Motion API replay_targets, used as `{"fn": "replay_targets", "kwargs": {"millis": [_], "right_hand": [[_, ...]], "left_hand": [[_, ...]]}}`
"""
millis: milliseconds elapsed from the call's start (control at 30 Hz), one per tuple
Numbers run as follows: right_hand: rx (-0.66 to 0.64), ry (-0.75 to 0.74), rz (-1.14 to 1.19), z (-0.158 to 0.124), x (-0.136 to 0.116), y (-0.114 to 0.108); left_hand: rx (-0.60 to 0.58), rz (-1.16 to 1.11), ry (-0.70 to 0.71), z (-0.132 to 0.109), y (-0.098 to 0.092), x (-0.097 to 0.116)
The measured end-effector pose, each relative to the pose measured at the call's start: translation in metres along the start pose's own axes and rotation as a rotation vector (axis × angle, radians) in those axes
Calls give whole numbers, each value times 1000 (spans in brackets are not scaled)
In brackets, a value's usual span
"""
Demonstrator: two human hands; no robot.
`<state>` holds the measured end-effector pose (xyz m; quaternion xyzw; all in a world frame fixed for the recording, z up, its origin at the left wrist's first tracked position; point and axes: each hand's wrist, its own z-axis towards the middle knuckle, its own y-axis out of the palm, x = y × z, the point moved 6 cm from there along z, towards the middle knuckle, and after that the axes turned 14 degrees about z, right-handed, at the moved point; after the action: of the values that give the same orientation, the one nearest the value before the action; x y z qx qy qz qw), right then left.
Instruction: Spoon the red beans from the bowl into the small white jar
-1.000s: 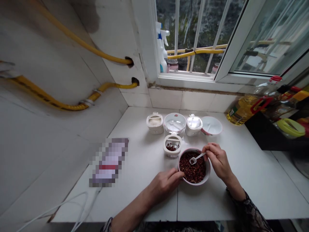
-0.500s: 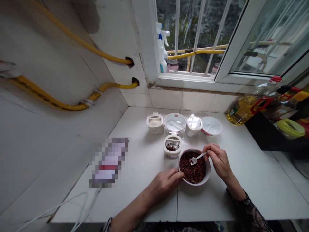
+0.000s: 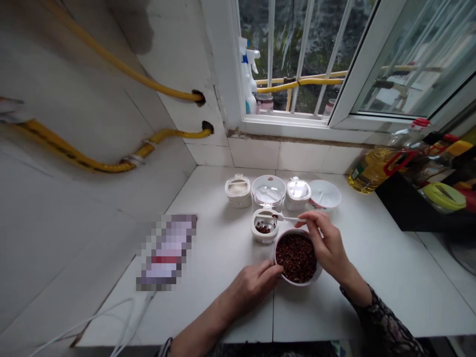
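My right hand (image 3: 327,243) pinches the handle of a small white spoon (image 3: 290,218). The spoon's scoop end, with a few dark red bits in it, is over the rim of a white seasoning jar (image 3: 265,237). Inside that jar lie some of the same bits, which look like Sichuan peppercorns. Just in front stands a bowl (image 3: 319,271) filled with peppercorns (image 3: 297,258). My left hand (image 3: 256,285) grips the bowl's left rim, thumb and fingers closed on it.
Behind the jar stand a jar of white grains (image 3: 238,191), a clear-lidded bowl (image 3: 268,184), another lidded jar (image 3: 298,193) and a white bowl (image 3: 325,194). An oil bottle (image 3: 366,171) and a black rack (image 3: 397,208) occupy the right. A blurred phone-like object (image 3: 167,253) lies left.
My right hand has lifted the spoon out of the peppercorn bowl and brought it up and left over the jar. My left hand stays on the bowl.
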<state>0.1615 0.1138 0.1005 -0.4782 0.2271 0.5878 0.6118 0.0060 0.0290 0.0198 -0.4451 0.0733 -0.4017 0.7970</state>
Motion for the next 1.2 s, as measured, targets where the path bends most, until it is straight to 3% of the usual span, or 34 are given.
{"fn": "replay_targets", "kwargs": {"millis": [133,233,333,433,667,933,1200], "right_hand": [[-208,-246,-174,1,-15,24],[-172,-262,-189,2,-18,15],[-71,-206,-166,1,-15,-6],[-53,-130,-162,-4,-4,-18],[-188,-16,-117,-15,21,-1],[6,174,-29,-17,32,-21],[69,310,164,-19,39,-22]], "left_hand": [[2,20,-1,1,0,1],[4,21,3,1,-1,1],[-5,11,3,1,-1,0],[-6,5,11,0,0,0],[-5,3,6,0,1,0],[-2,-7,4,2,-1,0],[-18,-4,8,1,0,0]]}}
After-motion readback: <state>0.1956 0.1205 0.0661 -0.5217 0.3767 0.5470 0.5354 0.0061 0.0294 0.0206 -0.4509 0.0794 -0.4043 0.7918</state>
